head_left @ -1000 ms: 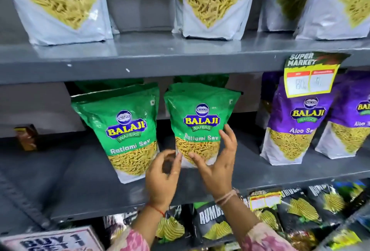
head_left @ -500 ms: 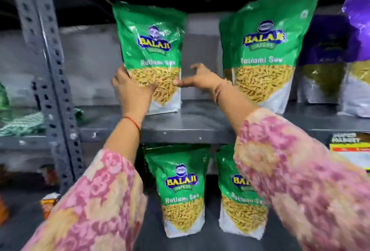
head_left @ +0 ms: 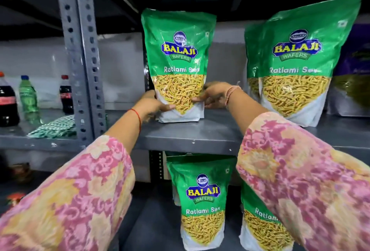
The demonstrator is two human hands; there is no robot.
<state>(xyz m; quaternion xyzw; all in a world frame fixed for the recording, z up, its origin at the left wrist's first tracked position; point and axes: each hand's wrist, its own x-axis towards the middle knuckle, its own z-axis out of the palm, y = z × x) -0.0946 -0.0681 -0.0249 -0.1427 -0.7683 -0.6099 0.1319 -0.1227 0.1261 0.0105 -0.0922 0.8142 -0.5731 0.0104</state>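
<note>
A green Balaji Ratlami Sev pouch (head_left: 178, 54) stands upright on the grey metal shelf (head_left: 190, 136), a little left of centre. My left hand (head_left: 154, 104) holds its lower left corner, thumb across the front. My right hand (head_left: 214, 96) holds its lower right edge, thumb on the front and fingers behind the pouch. Both arms reach forward in pink floral sleeves. The pouch's base rests on the shelf.
Two more green pouches (head_left: 296, 60) stand stacked to the right, then a purple pouch (head_left: 356, 74). Two green pouches (head_left: 202, 200) sit on the shelf below. A perforated grey post (head_left: 80, 50) rises on the left, with drink bottles (head_left: 66, 94) and a green checked packet (head_left: 54, 128) beyond it.
The view rose from the lower shelf to the upper one. The pouch now sits on the upper shelf, and my right hand has closed on its right edge.
</note>
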